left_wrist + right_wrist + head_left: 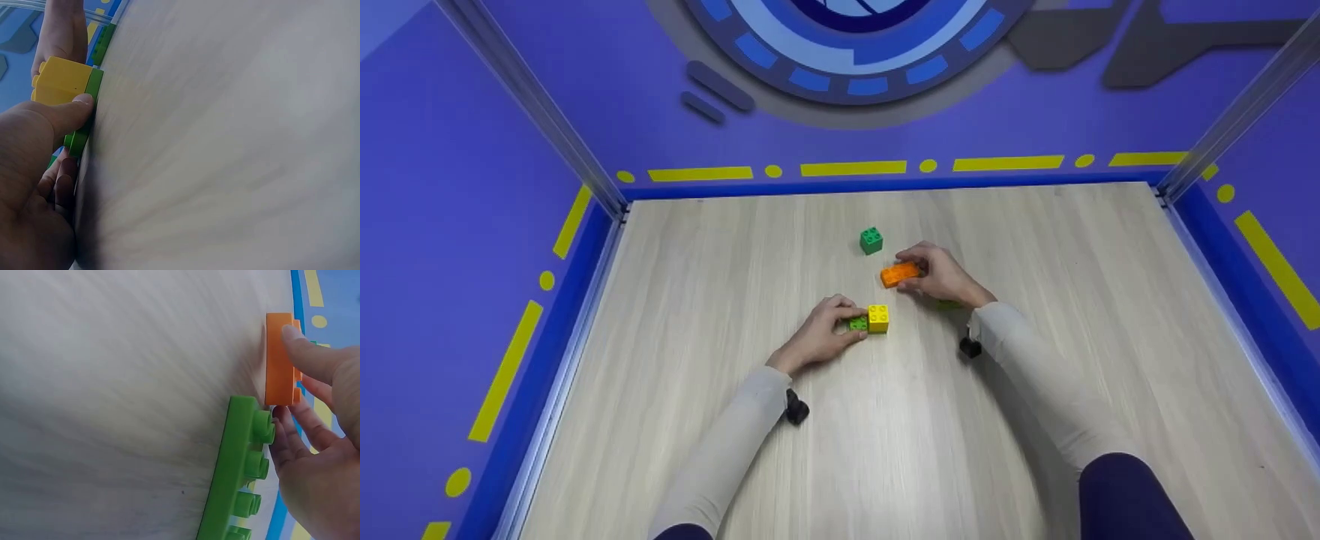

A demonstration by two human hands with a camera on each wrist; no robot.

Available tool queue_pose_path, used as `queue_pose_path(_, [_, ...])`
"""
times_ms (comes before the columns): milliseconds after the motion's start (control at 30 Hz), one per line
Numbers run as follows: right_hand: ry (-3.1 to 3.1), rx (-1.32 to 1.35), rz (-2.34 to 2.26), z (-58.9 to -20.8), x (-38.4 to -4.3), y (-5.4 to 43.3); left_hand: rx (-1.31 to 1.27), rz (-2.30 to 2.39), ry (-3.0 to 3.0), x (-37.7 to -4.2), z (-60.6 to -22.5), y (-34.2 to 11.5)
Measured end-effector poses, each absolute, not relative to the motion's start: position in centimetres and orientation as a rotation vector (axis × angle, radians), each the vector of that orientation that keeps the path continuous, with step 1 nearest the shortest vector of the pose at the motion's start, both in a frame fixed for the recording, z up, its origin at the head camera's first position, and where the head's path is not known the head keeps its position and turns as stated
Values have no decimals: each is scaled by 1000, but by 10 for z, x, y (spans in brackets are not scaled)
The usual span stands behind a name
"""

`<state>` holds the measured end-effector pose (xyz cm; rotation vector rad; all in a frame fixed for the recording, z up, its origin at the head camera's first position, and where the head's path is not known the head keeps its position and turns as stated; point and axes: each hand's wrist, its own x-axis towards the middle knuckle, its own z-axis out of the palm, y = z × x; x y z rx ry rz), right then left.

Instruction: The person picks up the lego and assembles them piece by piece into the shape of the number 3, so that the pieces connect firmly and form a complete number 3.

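Note:
My left hand pinches a thin light-green building brick between thumb and fingers, low on the table. On the right end of that green brick sits a taller yellow brick, its studs facing up. Farther back and to the right, my right hand grips a long orange brick by its sides, thumb on the near face. In the right wrist view the orange brick is close to the tabletop; whether it touches is hard to tell.
A long thin green brick lies beside the right hand, mostly hidden under the wrist in the head view. A darker green square brick stands behind the orange one. Blue panels wall the wooden table at the back and sides.

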<state>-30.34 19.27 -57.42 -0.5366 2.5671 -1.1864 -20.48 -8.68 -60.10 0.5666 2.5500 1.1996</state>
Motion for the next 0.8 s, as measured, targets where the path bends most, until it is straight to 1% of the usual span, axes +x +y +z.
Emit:
queue_pose_path(200, [2571, -522, -1153, -576, -305, 193, 549, 1193, 2547, -205, -600, -87])
queue_pose_path(467, [2597, -581, -1128, -580, -306, 193, 554, 1194, 2547, -204, -599, -87])
queue_pose_path(800, [2604, -598, -1128, -576, -304, 191, 564, 1199, 2544, -205, -599, -88])
